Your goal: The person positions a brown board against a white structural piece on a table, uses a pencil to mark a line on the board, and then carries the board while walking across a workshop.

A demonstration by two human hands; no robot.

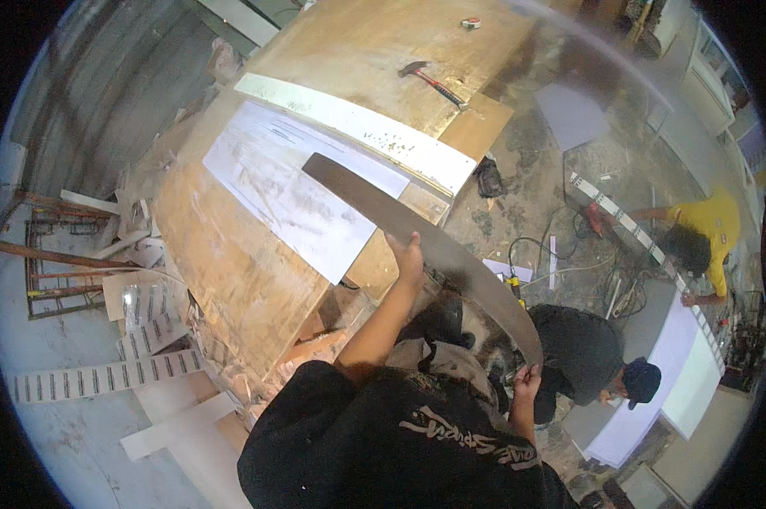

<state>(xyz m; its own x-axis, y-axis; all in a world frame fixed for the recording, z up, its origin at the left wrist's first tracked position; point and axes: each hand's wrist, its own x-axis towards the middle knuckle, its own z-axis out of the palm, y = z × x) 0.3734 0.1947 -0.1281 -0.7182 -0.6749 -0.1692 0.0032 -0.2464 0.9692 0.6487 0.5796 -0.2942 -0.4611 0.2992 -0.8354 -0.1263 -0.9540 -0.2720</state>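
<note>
A long, narrow dark brown board (pixel 434 252) slants across the middle of the view, its far end over a white sheet (pixel 290 191) on the wooden worktable (pixel 222 242). My left hand (pixel 408 259) grips its near-side edge around the middle. At its lower right end, my right hand (pixel 526 383) is closed on the tip. Beyond the board, a long white strip (pixel 357 131) with dark specks lies along the table. Farther back rest a hammer (pixel 432 83) with a red and black handle and a small tape measure (pixel 470 24).
A crouching person in a dark cap (pixel 642 380) works close on my right beside white panels (pixel 637 416). Another, in a yellow shirt (pixel 718 229), handles a long slotted strip (pixel 629 222). Cables and a yellow power tool (pixel 516 288) lie on the floor. Scraps and slotted panels (pixel 103 380) are at left.
</note>
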